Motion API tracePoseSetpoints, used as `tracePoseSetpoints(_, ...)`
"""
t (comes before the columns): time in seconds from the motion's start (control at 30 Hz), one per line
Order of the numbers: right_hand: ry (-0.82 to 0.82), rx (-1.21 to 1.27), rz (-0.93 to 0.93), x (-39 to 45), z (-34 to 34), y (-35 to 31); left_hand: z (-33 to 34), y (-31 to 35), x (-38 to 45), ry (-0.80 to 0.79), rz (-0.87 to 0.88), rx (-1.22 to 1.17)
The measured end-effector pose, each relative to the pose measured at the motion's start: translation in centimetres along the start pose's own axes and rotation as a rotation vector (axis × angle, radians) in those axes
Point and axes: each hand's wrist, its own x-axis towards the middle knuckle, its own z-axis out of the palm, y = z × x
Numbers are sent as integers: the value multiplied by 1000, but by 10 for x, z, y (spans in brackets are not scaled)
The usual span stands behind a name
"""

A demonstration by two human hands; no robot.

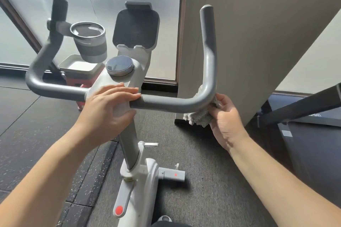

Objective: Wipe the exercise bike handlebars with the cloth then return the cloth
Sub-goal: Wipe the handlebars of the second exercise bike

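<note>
The exercise bike's grey handlebar (166,104) runs across the middle of the view and bends up at both ends. My right hand (226,118) grips a grey cloth (200,116) against the underside of the right bend, with part of the cloth hanging below the bar. My left hand (107,108) holds the white centre joint of the bar, fingers laid over its top and thumb underneath. The right upright grip (209,42) and the left upright grip (58,11) are bare.
A grey cup holder (90,41) hangs on the left arm of the bar. A tablet rest (136,27) and a round display (120,65) sit at the centre. A white tray (79,66) stands on a red stool behind. A wall panel (249,42) and treadmill rail (304,104) are close on the right.
</note>
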Motion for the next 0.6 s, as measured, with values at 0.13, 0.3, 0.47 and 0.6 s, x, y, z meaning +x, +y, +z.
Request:
tracePoseSetpoints(0.13,3,-23,10,-21,4,15,3,0,-3,22,8,5)
tracePoseSetpoints(0.3,32,-40,3,-40,7,27,6,-6,-5,60,48,40)
tracePoseSetpoints(0.47,95,-73,10,-58,1,30,8,2,-11,68,37,71)
tracePoseSetpoints(0.6,86,-134,40,-67,-19,29,15,25,-35,76,82,72)
